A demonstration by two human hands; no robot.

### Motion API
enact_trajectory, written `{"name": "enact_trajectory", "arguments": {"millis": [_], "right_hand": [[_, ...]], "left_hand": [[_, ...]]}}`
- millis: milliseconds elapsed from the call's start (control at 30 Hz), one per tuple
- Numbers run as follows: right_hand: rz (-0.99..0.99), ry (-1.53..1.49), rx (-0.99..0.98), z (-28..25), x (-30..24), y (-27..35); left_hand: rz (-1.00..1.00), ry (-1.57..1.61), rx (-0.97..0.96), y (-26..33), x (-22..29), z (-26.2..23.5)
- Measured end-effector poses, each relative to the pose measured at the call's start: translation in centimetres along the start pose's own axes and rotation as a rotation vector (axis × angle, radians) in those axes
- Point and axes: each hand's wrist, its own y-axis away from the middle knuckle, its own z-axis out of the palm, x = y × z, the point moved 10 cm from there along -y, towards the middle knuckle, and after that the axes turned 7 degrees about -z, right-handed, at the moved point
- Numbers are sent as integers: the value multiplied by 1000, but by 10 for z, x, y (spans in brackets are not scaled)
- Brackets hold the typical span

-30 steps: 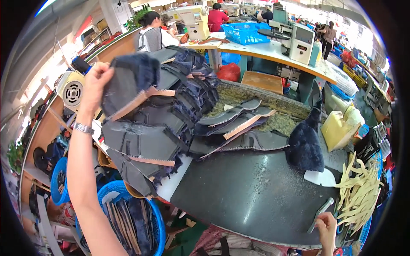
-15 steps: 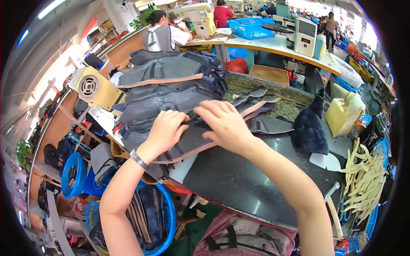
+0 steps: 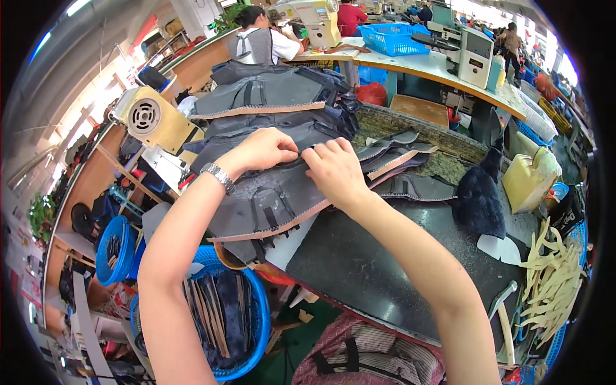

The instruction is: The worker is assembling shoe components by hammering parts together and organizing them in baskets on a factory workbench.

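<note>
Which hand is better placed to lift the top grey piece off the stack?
Probably the left hand: its fingers pinch the top dark grey tan-edged fabric piece at its upper edge. The right hand lies flatter on the same piece, pressing rather than gripping.

Both hands cover part of the dark grey tan-edged leather panel (image 3: 269, 205); fingertips tucked under. Lower stacked panels mostly hidden.
</note>
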Motion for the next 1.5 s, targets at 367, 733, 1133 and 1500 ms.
{"name": "enact_trajectory", "arguments": {"millis": [367, 733, 1133, 1500], "right_hand": [[-41, -22, 54, -9, -9, 2], [95, -583, -155, -97, -129, 107], [1254, -275, -478, -234, 4, 389], [1077, 161, -561, -284, 25, 441]], "left_hand": [[144, -312, 272, 20, 31, -11], [142, -340, 395, -10, -14, -36], [634, 305, 94, 76, 208, 118], [123, 615, -1022, 110, 258, 307]]}}
